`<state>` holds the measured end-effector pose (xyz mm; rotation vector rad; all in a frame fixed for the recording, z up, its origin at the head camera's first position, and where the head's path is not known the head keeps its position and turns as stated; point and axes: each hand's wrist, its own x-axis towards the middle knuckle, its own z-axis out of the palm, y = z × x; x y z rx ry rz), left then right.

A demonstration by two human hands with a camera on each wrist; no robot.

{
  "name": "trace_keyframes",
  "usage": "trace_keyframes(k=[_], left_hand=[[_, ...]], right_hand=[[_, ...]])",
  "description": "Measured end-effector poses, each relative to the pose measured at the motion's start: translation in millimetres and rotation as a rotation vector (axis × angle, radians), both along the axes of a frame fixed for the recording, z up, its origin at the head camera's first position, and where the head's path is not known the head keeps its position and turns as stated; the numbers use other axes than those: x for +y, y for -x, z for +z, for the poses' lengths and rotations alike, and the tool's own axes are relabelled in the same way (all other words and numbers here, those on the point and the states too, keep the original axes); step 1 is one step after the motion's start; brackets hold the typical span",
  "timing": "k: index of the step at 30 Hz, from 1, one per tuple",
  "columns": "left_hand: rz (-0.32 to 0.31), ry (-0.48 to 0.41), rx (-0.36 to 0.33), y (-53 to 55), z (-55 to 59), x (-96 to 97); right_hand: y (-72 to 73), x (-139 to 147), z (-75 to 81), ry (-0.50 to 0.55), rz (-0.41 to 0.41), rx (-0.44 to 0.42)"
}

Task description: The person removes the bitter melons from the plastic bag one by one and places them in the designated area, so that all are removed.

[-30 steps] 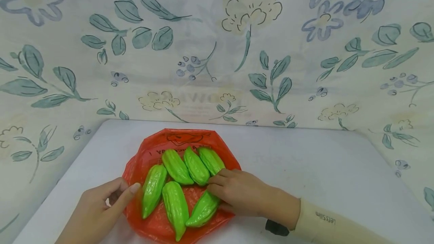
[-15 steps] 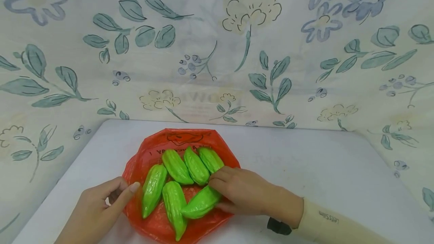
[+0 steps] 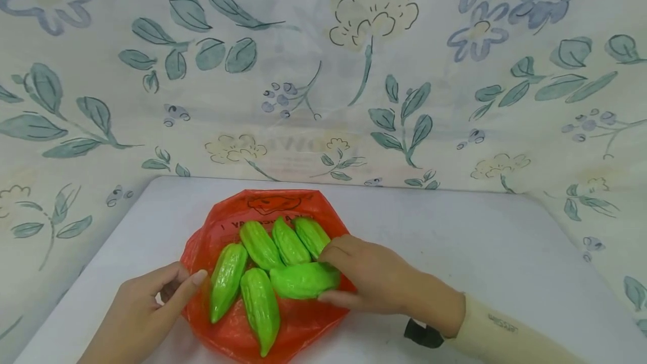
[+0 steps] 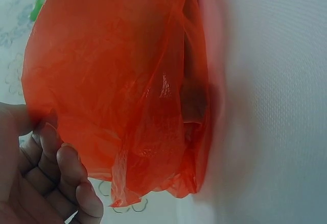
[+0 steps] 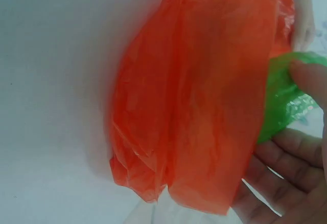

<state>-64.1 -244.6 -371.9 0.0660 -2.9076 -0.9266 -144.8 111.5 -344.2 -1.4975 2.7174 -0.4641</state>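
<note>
In the head view my right hand (image 3: pixel 376 274) grips a bright green, ridged bitter melon (image 3: pixel 302 281) by its right end, thumb below and fingers above. The melon lies crosswise over the mouth of a red plastic bag (image 3: pixel 298 324). My left hand (image 3: pixel 144 308) pinches the bag's left rim between thumb and fingers, also plain in the left wrist view. Several other bitter melons sit inside, among them one at the left (image 3: pixel 228 282) and one at the front (image 3: pixel 260 310). The right wrist view shows the held melon (image 5: pixel 283 99) just over the bag's edge.
The bag stands on a white table (image 3: pixel 455 240), left of its middle. Behind rises a flower-patterned cloth (image 3: pixel 313 72). A black object (image 3: pixel 423 334) shows under my right wrist, beside the cream sleeve (image 3: pixel 495 324).
My right hand has lifted the front right bitter melon and turned it from slanting to nearly level, tip up and leftward. My left hand has stayed at the bag's rim.
</note>
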Motion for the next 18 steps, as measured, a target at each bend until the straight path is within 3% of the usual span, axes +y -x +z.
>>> trace_keyframes(k=[8,13,18], left_hand=[[-0.009,0.001,0.004,0.0,1.2,0.8],[-0.018,0.009,0.010,-0.3,3.1,1.2],[-0.013,0.006,-0.035,0.2,4.2,0.5]], right_hand=[[-2.8,15,15.2,0.158,-0.150,-0.068],[-4.0,27,20.2,0.261,-0.306,-0.049],[-0.5,37,21.8,0.339,-0.444,-0.046]])
